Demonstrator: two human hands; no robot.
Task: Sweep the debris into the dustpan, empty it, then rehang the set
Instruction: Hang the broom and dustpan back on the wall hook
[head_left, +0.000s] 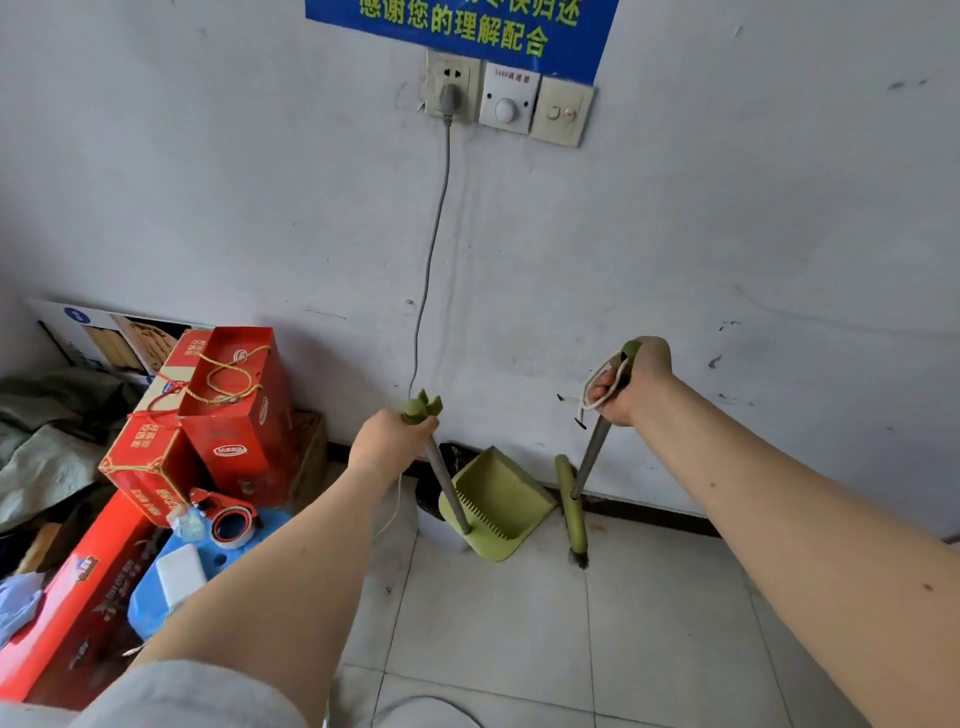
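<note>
Lower centre: one dustpan (498, 506) and one broom (574, 512), both standing on the floor tiles (649, 634) against the wall (727, 234). Left hand (387, 441) clamped round dustpan handle, right hand (631, 382) round broom handle and cord loop. Best kept upright and apart while carried to the debris. Three red boxes (236, 410) at left.

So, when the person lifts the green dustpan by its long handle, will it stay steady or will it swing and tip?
It will probably tip or swing: the dustpan hangs at the far end of a thin pole, and the left hand grips only the top. It looks like thin plastic, so likely light. The pan already sits tilted against the wall, which suggests a loose, pivoting joint.
</note>
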